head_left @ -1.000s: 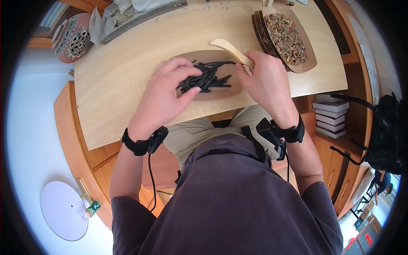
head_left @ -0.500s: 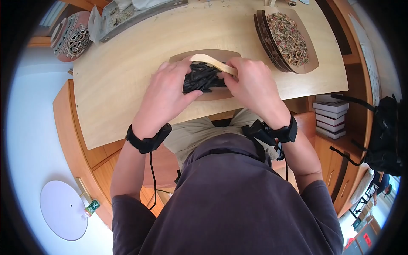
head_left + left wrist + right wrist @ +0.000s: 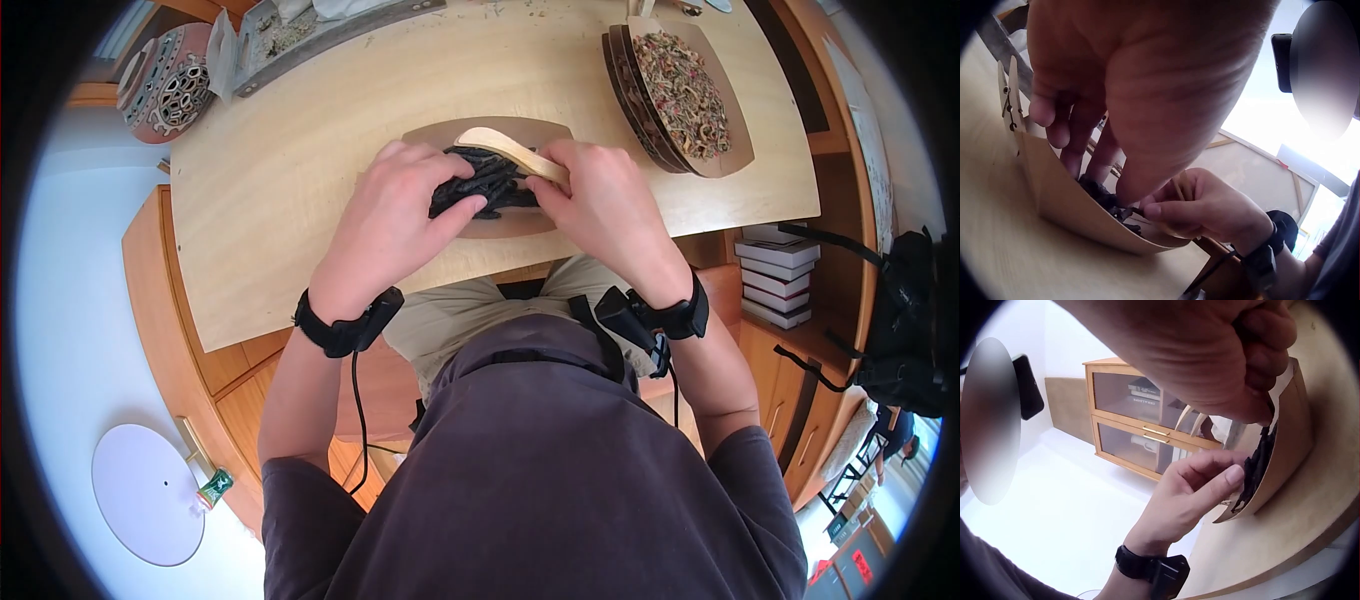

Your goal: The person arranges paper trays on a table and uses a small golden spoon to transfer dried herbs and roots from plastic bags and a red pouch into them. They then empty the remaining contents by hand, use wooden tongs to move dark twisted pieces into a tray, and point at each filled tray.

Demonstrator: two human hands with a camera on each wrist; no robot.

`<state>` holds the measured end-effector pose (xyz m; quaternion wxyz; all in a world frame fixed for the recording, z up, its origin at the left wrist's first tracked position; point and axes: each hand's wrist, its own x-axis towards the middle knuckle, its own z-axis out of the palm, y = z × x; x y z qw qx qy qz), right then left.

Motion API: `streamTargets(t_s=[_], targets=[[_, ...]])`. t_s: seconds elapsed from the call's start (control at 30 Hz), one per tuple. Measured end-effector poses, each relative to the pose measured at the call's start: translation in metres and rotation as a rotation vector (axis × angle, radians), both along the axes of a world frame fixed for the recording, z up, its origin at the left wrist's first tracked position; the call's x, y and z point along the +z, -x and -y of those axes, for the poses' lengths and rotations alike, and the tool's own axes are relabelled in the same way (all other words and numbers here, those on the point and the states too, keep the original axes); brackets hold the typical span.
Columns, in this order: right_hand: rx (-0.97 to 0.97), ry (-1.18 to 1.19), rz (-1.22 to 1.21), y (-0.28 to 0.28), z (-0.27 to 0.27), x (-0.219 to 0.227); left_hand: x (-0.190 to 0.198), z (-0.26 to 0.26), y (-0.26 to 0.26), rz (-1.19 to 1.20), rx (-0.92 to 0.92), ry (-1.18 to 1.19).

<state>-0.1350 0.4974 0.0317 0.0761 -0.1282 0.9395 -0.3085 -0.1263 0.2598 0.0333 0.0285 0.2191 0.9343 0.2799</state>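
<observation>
A bunch of black, shrivelled dried strips (image 3: 486, 180) lies in a brown boat-shaped tray (image 3: 510, 228) near the table's front edge. From the left, my left hand (image 3: 405, 205) reaches into the tray, its thumb and fingers curled about the bunch. My right hand (image 3: 603, 195) holds a pair of pale wooden tongs (image 3: 500, 145), whose curved end sticks out over the strips. The right thumb (image 3: 1155, 211) and forefinger also pinch the end of one black strip, as the left wrist view shows.
Several stacked brown trays (image 3: 622, 90) stand at the back right, the top one full of mixed dried petals and herbs (image 3: 685, 95). A grey tray (image 3: 330, 38) lies at the back left beside a patterned pot (image 3: 165, 85). A wooden clothespin (image 3: 1009, 94) shows past the near tray's end.
My right hand has moved left over the tray with the tongs and the strip. The left fingers have closed in on the bunch.
</observation>
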Motion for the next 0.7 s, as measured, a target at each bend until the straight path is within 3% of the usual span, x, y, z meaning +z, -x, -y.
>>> streamTargets(t_s=[0.23, 0.43, 0.57, 0.7], targets=[[0.001, 0.015, -0.021, 0.001, -0.001, -0.002, 0.001, 0.004, 0.003, 0.059, 0.015, -0.026], [0.023, 0.016, -0.183, 0.008, 0.003, -0.007, -0.007, 0.001, 0.006, -0.134, 0.008, -0.09], [0.091, 0.092, -0.211, 0.016, 0.017, -0.014, -0.001, -0.004, 0.008, -0.045, 0.014, 0.024], [0.128, 0.1, -0.089, 0.018, 0.024, -0.015, 0.0, -0.006, 0.01, 0.043, -0.001, 0.079]])
